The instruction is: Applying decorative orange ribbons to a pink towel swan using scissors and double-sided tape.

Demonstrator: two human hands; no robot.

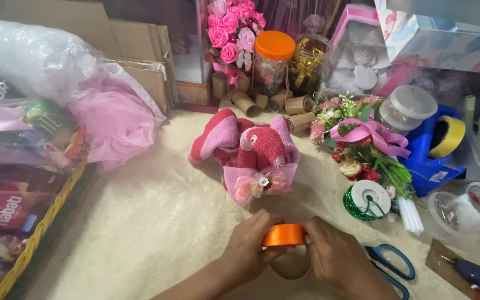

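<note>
Both hands meet low in the middle of the view around a roll of orange ribbon (283,235). My left hand (248,247) grips its left side and my right hand (337,261) pinches its right side. Under the roll, a brown cardboard ring (290,265) shows between my hands. Just beyond them, on the cream fluffy rug (156,222), sits a pink and red towel elephant (254,147) with a pink bow at its front.
Blue-handled scissors (390,264) and a glue gun (476,275) lie at the right. Behind them are a green wire spool (366,200), an artificial flower bunch with pink ribbon (365,139), jars, cardboard tubes and a rose bouquet (231,28). A wrapped snack basket (18,183) fills the left.
</note>
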